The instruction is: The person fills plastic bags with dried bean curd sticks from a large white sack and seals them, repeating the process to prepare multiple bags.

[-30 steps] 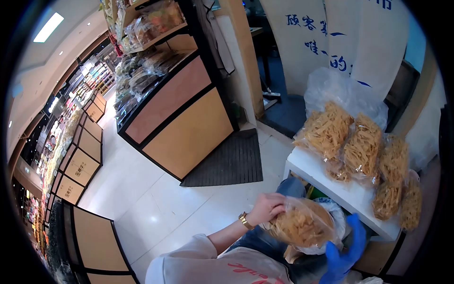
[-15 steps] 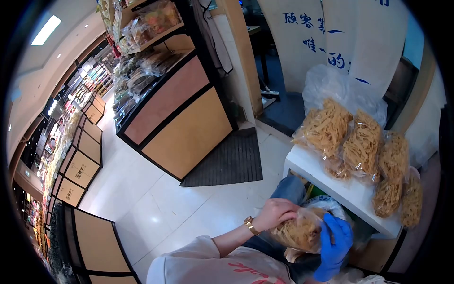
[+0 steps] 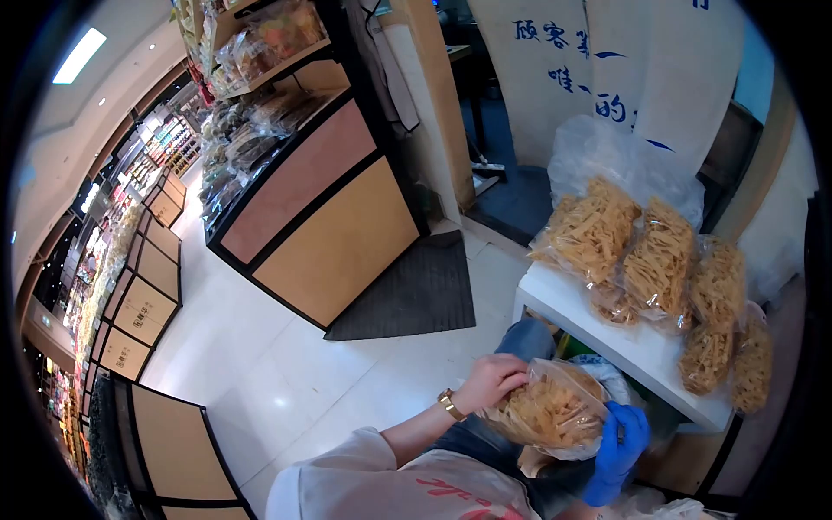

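A clear plastic bag (image 3: 555, 412) of pale yellow dried strips, perhaps tofu skin, rests over my lap. My left hand (image 3: 496, 380), bare and with a gold watch at the wrist, pinches the bag's upper left edge. On the other side, my right hand (image 3: 619, 446) in a blue glove has its fingers closed on the bag's right edge. The bag's mouth looks spread between both hands. Beside it, several filled bags of the same strips (image 3: 663, 260) lie on a white box-like stand (image 3: 637, 351).
A white plastic sack (image 3: 607, 373) sits just behind the bag in my hands. Ahead stands a wooden display counter (image 3: 334, 243) with packaged goods, a dark ribbed mat (image 3: 416, 290) at its foot. White curtains (image 3: 607, 78) with blue writing hang in a doorway.
The bag has opened out wider and shows more of the strips. My left hand has shifted slightly left, and my gloved right hand has dropped a little lower along the bag's edge.
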{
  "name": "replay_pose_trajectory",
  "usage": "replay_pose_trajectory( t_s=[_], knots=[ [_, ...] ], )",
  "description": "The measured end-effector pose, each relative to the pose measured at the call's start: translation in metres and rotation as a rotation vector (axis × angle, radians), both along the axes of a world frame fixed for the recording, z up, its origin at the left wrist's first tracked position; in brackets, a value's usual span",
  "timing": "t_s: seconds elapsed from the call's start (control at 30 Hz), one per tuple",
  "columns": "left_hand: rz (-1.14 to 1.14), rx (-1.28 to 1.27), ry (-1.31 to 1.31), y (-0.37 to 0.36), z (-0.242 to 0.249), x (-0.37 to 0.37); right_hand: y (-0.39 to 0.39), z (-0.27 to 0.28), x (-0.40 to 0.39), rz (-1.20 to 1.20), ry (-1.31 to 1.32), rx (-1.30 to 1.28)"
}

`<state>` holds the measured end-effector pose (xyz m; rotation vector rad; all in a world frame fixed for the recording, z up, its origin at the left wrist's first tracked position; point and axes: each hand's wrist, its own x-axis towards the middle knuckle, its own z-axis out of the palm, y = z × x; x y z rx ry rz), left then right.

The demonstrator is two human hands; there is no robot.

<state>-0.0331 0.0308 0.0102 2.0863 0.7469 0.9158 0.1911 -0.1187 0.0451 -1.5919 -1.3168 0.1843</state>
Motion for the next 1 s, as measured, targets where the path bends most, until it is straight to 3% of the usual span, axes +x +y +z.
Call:
replay_pose_trajectory(
  t_s=[0.2, 0.3, 0.4, 0.47, 0.57, 0.63, 0.7, 0.73, 0.83, 0.9, 0.93, 1.0],
  knots=[
    [0.104, -0.097, 0.058, 0.001, -0.005, -0.004, 0.008, -0.005, -0.002, -0.165, -0.020, 0.092],
    [0.132, -0.192, 0.002, 0.007, -0.017, -0.003, 0.006, -0.015, 0.005, -0.188, 0.116, 0.116],
    [0.156, -0.185, -0.047, 0.006, -0.019, -0.001, 0.005, -0.019, 0.001, -0.173, 0.166, 0.067],
    [0.271, -0.204, -0.044, 0.006, -0.023, 0.001, 0.009, -0.028, 0.001, -0.175, 0.224, 0.219],
    [0.326, -0.235, -0.092, 0.016, -0.051, -0.007, 0.010, -0.013, -0.003, -0.120, 0.223, 0.165],
    [0.296, -0.342, -0.182, 0.018, -0.054, -0.008, 0.002, -0.014, 0.000, -0.102, 0.226, 0.063],
    [0.148, -0.329, -0.134, 0.021, -0.052, -0.011, 0.003, -0.019, -0.001, -0.152, 0.308, 0.085],
    [0.110, -0.440, -0.020, 0.025, -0.062, -0.019, 0.004, -0.021, -0.001, -0.180, 0.412, 0.107],
    [0.216, -0.313, -0.042, 0.027, -0.090, -0.020, 0.012, -0.072, 0.000, -0.173, 0.674, 0.279],
    [0.247, -0.338, 0.013, 0.027, -0.082, -0.013, 0.034, -0.070, -0.014, -0.104, 0.827, 0.370],
    [0.284, -0.348, 0.046, 0.024, -0.080, -0.010, 0.033, -0.097, -0.020, 0.075, 1.013, 0.318],
    [0.291, -0.390, -0.008, 0.021, -0.084, 0.001, 0.034, -0.145, -0.030, 0.108, 0.879, 0.137]
  ],
)
